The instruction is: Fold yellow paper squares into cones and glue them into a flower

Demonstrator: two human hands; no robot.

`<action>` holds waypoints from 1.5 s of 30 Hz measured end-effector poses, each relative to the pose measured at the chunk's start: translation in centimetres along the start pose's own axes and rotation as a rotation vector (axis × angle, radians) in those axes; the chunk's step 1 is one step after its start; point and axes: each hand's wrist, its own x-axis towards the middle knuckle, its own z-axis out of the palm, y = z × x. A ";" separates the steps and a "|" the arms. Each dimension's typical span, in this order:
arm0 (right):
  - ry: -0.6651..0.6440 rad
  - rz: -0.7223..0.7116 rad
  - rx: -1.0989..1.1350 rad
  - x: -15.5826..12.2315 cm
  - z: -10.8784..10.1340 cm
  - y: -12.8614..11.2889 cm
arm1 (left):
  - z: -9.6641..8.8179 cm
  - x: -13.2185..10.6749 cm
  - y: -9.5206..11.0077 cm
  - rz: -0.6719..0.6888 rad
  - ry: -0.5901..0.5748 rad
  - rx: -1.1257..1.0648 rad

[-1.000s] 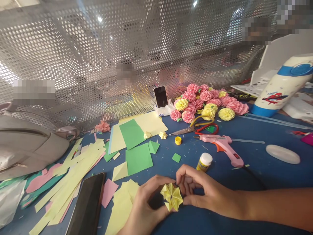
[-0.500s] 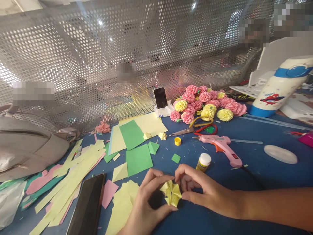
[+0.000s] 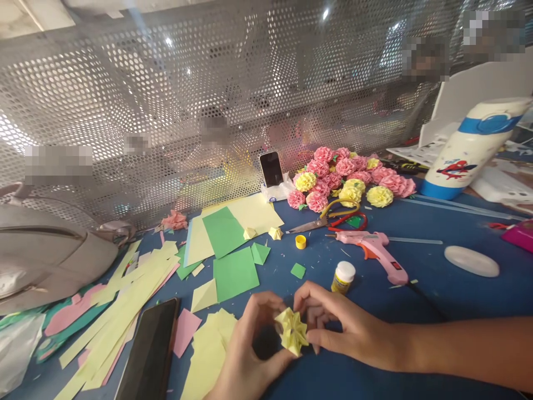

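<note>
A yellow folded-paper flower (image 3: pixel 292 331) with pointed pleats is held up between both hands, just above the blue table. My left hand (image 3: pixel 253 347) curves around its left side, thumb below and fingertips above. From the right, my right hand (image 3: pixel 343 325) pinches its edge with the thumb, the other fingers curled behind. Beyond the right hand stands a small white-capped glue bottle (image 3: pixel 343 276). Its yellow cap (image 3: pixel 300 241) lies apart, near two small folded yellow pieces, one of them a star-like piece (image 3: pixel 275 233). A green paper square (image 3: pixel 236 275) lies left of these.
Pink and yellow paper flowers (image 3: pixel 350 175) are heaped at the back, with scissors (image 3: pixel 312 224) and a pink glue gun (image 3: pixel 385 253) before them. Yellow strips (image 3: pixel 133 305) and a dark phone (image 3: pixel 150 347) lie left. A bottle (image 3: pixel 470 150) stands right, below a perforated metal screen (image 3: pixel 166 100).
The yellow paper flower has turned and tilted slightly in my fingers, so its pleats show differently. Both hands stay in nearly the same place; the camera view has shifted a little.
</note>
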 end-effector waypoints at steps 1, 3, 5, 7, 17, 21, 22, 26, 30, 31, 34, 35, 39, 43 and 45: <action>-0.004 -0.005 0.003 0.0 0.0 0.1 | 0.1 0.0 0.0 -0.012 0.012 -0.007; -0.003 -0.010 0.001 0.2 0.1 0.2 | 0.1 0.0 0.1 -0.016 0.016 -0.012; 0.009 -0.017 0.000 0.3 0.2 0.3 | 0.0 0.0 0.1 0.004 -0.008 0.004; 0.020 -0.026 -0.001 0.4 0.2 0.5 | -0.1 0.2 0.1 0.047 -0.036 0.066; 0.036 -0.032 -0.035 0.7 0.0 0.7 | -0.6 0.3 0.4 0.198 -0.044 0.237; 0.041 -0.021 -0.056 0.6 0.1 0.8 | -0.5 0.1 0.4 0.245 -0.007 0.267; 0.038 -0.024 -0.052 0.6 0.1 0.8 | -0.4 0.1 0.4 0.263 -0.015 0.264; 0.048 -0.027 -0.044 0.5 -0.1 0.9 | -0.4 0.1 0.5 0.303 -0.020 0.266; 0.082 0.002 -0.020 0.6 -0.1 0.7 | -0.7 0.0 0.5 0.273 0.091 0.293; 0.090 0.008 -0.006 0.6 -0.1 0.6 | -0.8 0.0 0.4 0.247 0.124 0.296; 0.115 0.019 0.023 0.7 0.0 0.3 | -1.1 0.0 0.1 0.139 0.194 0.290; 0.121 0.022 0.026 0.7 0.0 0.2 | -1.2 0.0 0.0 0.108 0.211 0.284; 0.130 0.014 0.025 0.6 -0.1 0.3 | -1.2 0.0 -0.1 0.044 0.278 0.265; 0.078 -0.010 -0.033 0.5 -0.2 0.7 | -1.0 -0.1 0.2 -0.007 0.290 0.256; 0.043 0.000 -0.066 0.4 -0.2 0.7 | -1.0 -0.2 0.2 -0.015 0.284 0.260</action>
